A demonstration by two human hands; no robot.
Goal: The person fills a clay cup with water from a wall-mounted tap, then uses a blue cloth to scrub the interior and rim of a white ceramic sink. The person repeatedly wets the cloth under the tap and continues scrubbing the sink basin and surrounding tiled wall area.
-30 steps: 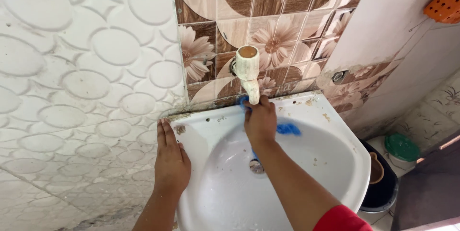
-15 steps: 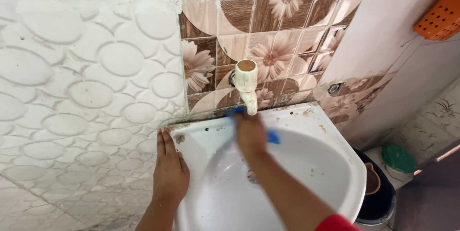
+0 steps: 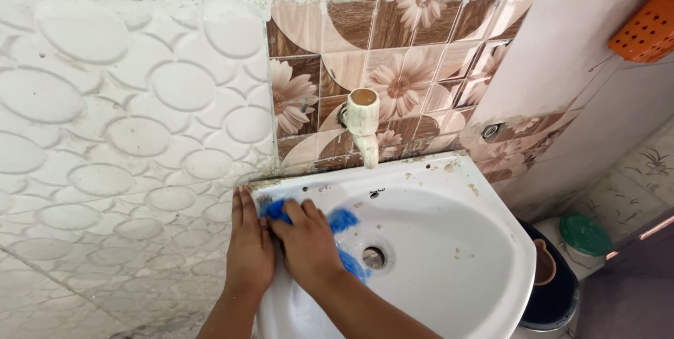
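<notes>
Right hand [image 3: 307, 248] presses a blue cloth [image 3: 342, 220] flat under its spread fingers on the sink [image 3: 456, 226] rim, touching the left hand [image 3: 247, 248], which seems laid open just beside it

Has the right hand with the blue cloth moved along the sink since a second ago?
Yes. The right hand with the blue cloth has gone from under the tap to the sink rim's left side, beside the left hand.

tap [image 3: 362, 122] on floral tiles [image 3: 393, 65] | orange basket [image 3: 644, 28] top right | green lid [image 3: 586, 233] beside black bucket [image 3: 554, 290]
</notes>
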